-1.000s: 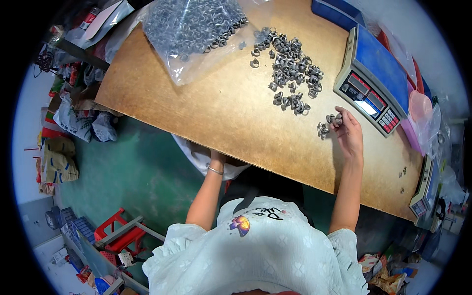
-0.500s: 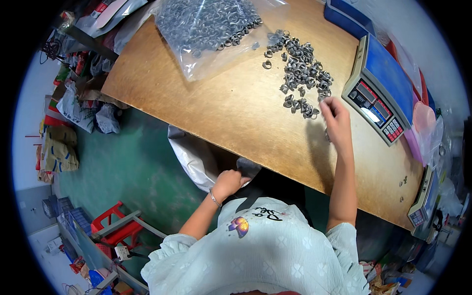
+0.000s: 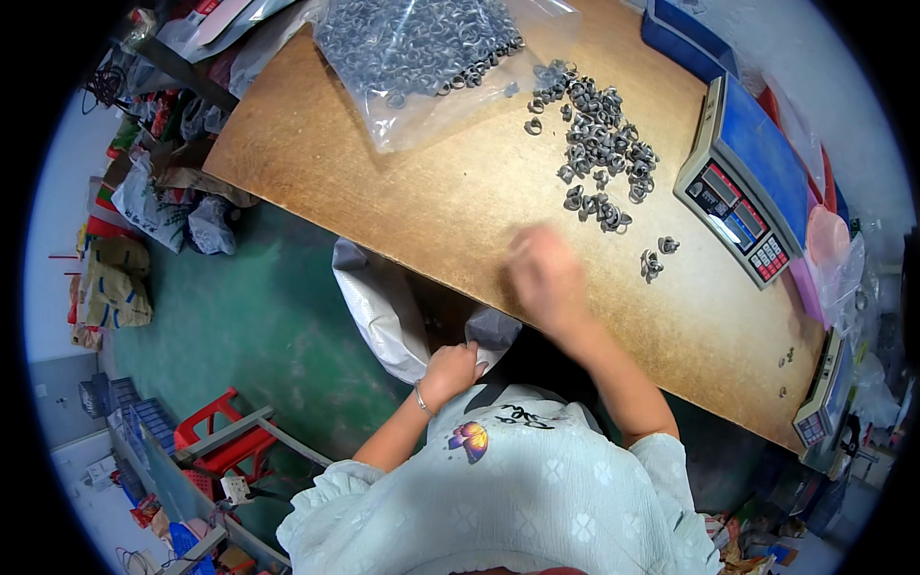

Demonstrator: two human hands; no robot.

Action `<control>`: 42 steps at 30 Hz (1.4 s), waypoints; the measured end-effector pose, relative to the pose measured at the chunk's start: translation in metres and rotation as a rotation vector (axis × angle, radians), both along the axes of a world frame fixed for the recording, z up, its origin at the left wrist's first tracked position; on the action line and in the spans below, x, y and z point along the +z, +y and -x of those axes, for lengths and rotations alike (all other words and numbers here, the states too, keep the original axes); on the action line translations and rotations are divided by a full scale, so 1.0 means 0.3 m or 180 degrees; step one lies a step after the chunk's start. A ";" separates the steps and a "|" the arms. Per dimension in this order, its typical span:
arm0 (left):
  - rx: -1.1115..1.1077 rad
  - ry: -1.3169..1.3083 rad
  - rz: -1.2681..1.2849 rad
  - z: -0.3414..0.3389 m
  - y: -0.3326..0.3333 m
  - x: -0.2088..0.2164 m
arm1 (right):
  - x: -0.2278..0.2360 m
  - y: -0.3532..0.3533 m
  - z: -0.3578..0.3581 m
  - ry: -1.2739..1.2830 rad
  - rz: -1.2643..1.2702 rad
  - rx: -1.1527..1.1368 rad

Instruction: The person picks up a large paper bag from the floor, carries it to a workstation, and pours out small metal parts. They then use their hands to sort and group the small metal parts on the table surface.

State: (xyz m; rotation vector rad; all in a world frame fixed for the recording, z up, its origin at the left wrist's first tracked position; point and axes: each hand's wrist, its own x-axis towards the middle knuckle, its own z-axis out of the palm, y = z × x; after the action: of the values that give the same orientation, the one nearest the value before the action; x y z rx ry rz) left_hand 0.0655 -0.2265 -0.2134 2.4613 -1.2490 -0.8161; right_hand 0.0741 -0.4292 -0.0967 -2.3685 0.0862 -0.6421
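Observation:
My left hand (image 3: 450,372) is closed on the rim of a white woven sack (image 3: 369,292), whose mouth gapes just below the table's near edge. My right hand (image 3: 548,280) is over the table close to that edge, smeared by motion; whether its fingers hold anything does not show. Beyond it lies a loose pile of grey metal rings (image 3: 606,139). Apart from the pile, nearer me and to the right, sit a few more rings (image 3: 653,264). A large clear plastic bag (image 3: 417,48) full of similar rings rests at the far left of the pile.
The wooden table (image 3: 316,163) carries a weighing scale (image 3: 738,206) with a blue top at right, and a blue tray (image 3: 685,38) behind it. A second scale (image 3: 815,412) stands at the right edge. A red stool (image 3: 225,436) is on the green floor at left.
My right hand has moved left and nearer, from beside the ring pile to the table edge above the sack. A few rings now show apart from the pile. My left hand keeps its hold.

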 end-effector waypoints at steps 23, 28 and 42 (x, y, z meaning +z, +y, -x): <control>0.0220 0.0131 -0.0177 -0.013 -0.012 0.019 | 0.078 -0.193 -0.173 0.0857 0.0356 -0.0598; -0.0047 -0.0014 -0.0140 -0.007 -0.028 -0.007 | 0.022 0.113 -0.053 0.0700 -0.0284 0.0806; 0.0118 -0.0019 -0.0110 0.007 -0.001 0.011 | 0.002 -0.230 0.036 0.0270 0.1240 -0.1400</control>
State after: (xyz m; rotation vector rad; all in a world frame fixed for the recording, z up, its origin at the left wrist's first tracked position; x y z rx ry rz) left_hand 0.0633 -0.2269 -0.2101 2.5081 -1.1974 -0.8282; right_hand 0.0632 -0.4981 -0.0962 -2.7800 0.5798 -0.8217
